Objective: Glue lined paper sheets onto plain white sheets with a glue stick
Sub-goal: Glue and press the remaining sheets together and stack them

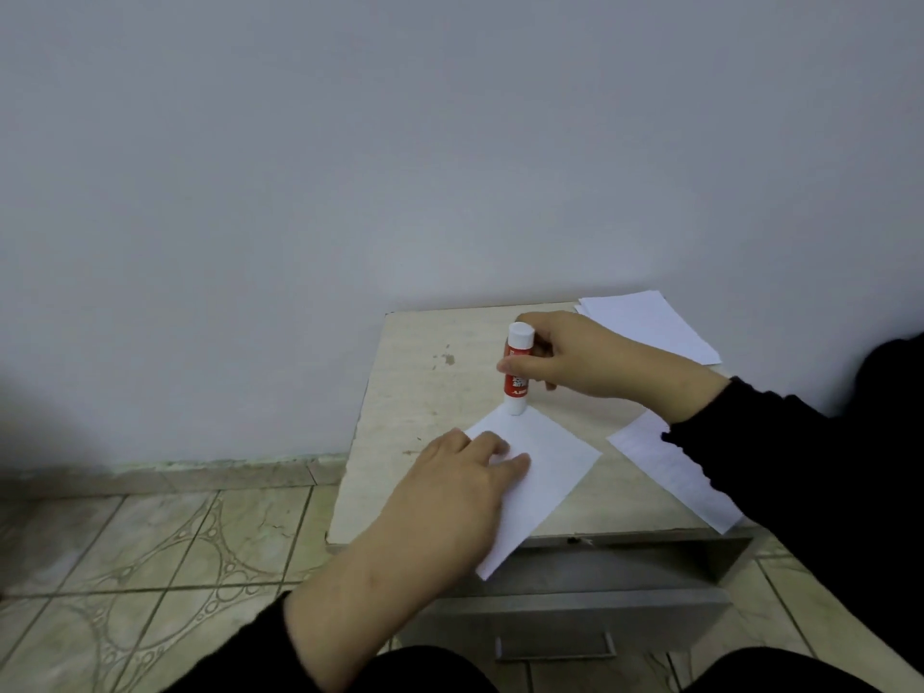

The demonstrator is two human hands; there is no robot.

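1. Right hand (590,357) fingers grip a cylindrical red-white glue stick (517,372), tip down on a smooth white sheet's (550,472) twelve-o'clock corner.
2. Left hand (465,487) presses it, fingers flat.
3. Worn beige table (425,392), grey wall (400,142).

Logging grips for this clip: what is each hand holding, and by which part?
The right hand grips the glue stick around its middle. The left hand holds nothing, resting flat on the white sheet.
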